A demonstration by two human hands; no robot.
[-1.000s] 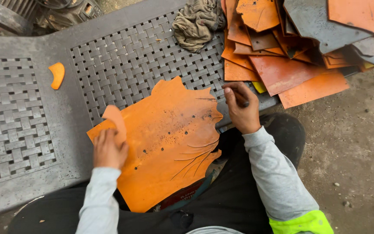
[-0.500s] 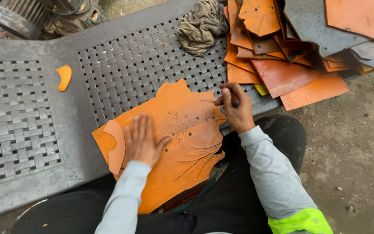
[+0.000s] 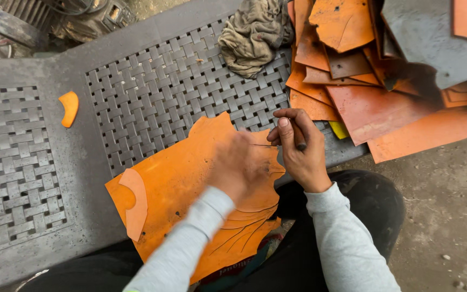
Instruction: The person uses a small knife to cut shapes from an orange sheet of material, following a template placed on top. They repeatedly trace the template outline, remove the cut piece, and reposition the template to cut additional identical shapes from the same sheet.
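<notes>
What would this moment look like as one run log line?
left hand: blurred, on orange leather sheet | right hand: gripping dark tool at sheet edge | curved cutout: lying on sheet | surface: grey woven bench

A leather sheet (image 3: 190,189) overhangs the bench's (image 3: 39,81) near edge (a curved template (image 3: 135,203) on it); rag (image 3: 252,35) behind, cut pieces (image 3: 374,108) right.

Just one view here — head-mounted, looking steeply down and slightly forward over the lap. Close in: both forearms entering from the near edge, grey woven bench (image 3: 39,178) filling the left and middle, bare ground along the right. No second view to overlap with.
</notes>
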